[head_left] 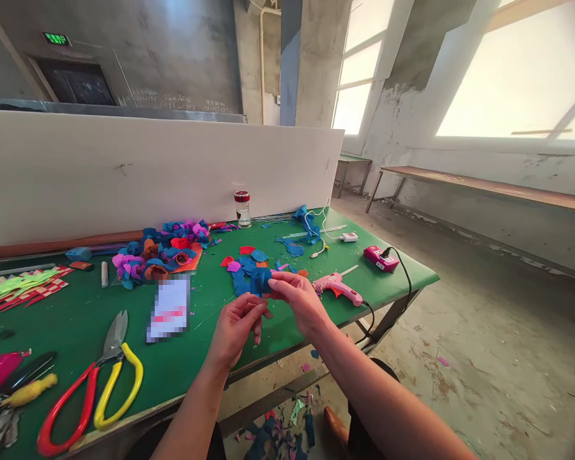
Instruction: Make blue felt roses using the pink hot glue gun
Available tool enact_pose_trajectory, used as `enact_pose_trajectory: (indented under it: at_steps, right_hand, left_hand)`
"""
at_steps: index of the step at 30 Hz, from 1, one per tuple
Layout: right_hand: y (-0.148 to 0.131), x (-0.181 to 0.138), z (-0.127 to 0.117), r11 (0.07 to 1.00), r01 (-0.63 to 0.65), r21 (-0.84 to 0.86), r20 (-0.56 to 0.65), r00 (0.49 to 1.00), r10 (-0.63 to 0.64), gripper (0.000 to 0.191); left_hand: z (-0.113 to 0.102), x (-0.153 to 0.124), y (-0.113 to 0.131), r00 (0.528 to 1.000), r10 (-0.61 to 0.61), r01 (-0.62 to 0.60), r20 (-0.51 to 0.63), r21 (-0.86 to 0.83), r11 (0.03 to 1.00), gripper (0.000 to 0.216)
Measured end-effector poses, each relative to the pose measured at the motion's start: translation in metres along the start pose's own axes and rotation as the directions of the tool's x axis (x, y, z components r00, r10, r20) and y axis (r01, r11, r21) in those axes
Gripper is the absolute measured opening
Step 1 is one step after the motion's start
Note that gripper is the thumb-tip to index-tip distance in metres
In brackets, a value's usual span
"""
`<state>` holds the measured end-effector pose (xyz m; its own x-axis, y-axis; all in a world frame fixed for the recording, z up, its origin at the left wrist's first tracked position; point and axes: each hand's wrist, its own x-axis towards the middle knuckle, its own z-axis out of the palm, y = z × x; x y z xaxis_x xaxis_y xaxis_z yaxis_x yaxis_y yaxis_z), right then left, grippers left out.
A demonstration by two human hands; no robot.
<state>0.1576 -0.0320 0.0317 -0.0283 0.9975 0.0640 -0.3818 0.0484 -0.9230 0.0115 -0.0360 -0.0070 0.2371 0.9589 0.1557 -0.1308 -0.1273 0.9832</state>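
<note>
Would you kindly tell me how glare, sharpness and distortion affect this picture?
Head view: the bright window at right is blown out nearly to white; head view: the white rectangular sheet is pixelated beyond reading; head view: the red-and-yellow-handled metal shears look stretched at lower left; head view: the bare left hand, right hand and blue crumpled piece look fairly sharp.

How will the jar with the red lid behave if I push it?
The jar stands upright and looks taller than wide, so a push near its red lid could tip it. Its round sides suggest it might roll once fallen. Its clear, shiny body may be slippery.
</note>
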Motion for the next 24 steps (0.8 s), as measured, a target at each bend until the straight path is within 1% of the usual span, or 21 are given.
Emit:
enact_pose_trajectory:
  at_steps: [5, 6, 11, 13, 20, 24]
  right_hand:
    - [0.003, -0.001, -0.002, 0.998, 0.002, -0.065, -0.019, 1.0, -0.004, 0.026]
    - [0.003, -0.001, -0.002, 0.997, 0.005, -0.074, -0.006, 1.0, -0.005, 0.026]
    - [0.009, -0.003, -0.003, 0.994, 0.037, -0.107, 0.174, 0.985, -0.018, 0.02]
    - [0.012, -0.004, -0.002, 0.994, 0.044, -0.103, 0.201, 0.979, -0.022, 0.022]
    - [0.016, -0.005, 0.001, 1.0, 0.008, -0.016, 0.166, 0.986, -0.005, 0.029]
    - [0.017, -0.004, 0.0, 1.0, -0.002, -0.023, 0.143, 0.99, 0.005, 0.028]
  left_hand:
    - [0.0, 0.0, -0.002, 1.0, 0.008, -0.007, -0.024, 0.01, 1.0, 0.023]
    - [0.0, 0.0, -0.002, 1.0, 0.009, -0.009, -0.026, 0.011, 1.0, 0.023]
    - [-0.001, 0.0, -0.001, 0.999, 0.028, -0.027, -0.021, 0.036, 0.999, 0.025]
    - [-0.001, 0.0, 0.0, 0.999, 0.032, -0.032, -0.02, 0.031, 0.999, 0.025]
    - [0.004, -0.002, 0.0, 0.999, 0.032, -0.033, -0.019, -0.045, 0.998, 0.023]
    - [0.004, -0.003, 0.0, 1.0, 0.019, -0.02, -0.025, -0.032, 0.999, 0.024]
